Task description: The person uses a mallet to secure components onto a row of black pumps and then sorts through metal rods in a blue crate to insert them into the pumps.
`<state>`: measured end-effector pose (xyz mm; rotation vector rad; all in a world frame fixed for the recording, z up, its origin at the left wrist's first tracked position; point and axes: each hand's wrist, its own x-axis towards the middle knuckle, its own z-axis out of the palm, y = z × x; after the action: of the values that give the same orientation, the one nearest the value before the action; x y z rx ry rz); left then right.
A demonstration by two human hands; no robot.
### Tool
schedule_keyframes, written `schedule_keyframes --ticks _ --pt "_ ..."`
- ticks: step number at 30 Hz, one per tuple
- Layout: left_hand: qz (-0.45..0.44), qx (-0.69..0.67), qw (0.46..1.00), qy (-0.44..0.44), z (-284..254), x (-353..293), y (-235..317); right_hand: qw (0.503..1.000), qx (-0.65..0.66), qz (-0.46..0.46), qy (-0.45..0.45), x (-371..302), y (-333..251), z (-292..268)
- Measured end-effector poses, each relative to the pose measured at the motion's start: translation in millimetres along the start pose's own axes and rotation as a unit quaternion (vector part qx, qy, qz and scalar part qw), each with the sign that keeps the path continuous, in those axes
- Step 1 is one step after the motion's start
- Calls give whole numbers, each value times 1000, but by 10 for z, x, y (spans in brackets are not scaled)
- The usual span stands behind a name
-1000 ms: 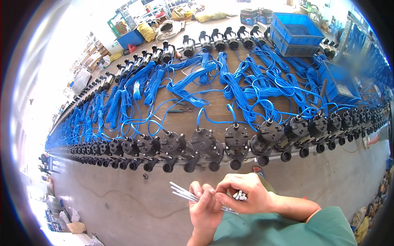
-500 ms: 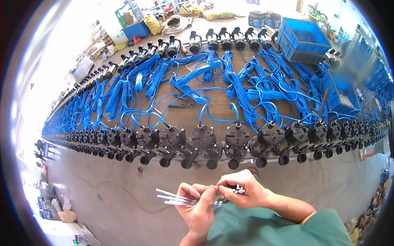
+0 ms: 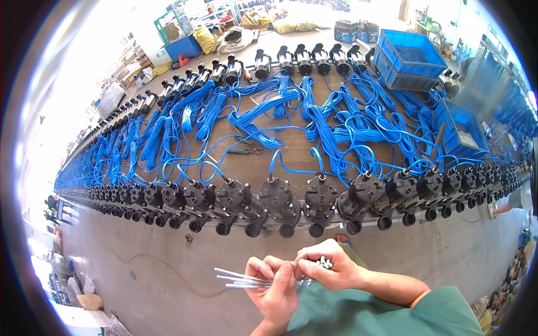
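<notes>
Left hand (image 3: 276,290) grips thin silver rods (image 3: 238,279), axes left-right | right hand (image 3: 341,270) grips rod bundle (image 3: 324,262), ends toward camera, near rods' right tips

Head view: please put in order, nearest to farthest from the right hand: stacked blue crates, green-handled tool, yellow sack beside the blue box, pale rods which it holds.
1. Pale rods: in the right hand.
2. Green-handled tool: on the table, ahead, left.
3. Stacked blue crates: far side, right.
4. Yellow sack: beyond the table, left.
</notes>
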<state>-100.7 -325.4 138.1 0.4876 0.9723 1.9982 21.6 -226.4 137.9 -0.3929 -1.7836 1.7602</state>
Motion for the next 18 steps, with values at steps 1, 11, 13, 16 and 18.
schedule_keyframes --ticks 1,11,13,16,18 --pt "1 16 1000 -6 -2 9 0 1000 5 5 7 -10 12 -2" --pt "7 -35 999 4 38 -5 -60 996 24 8 80 -33 46 137" --pt "13 -13 1000 3 34 4 -57 996 42 17 72 -40 55 129" --pt "17 -8 1000 -8 9 8 -82 997 50 25 61 -49 83 106" --pt "18 -11 1000 -8 3 -6 -99 997 42 23 64 -61 99 112"
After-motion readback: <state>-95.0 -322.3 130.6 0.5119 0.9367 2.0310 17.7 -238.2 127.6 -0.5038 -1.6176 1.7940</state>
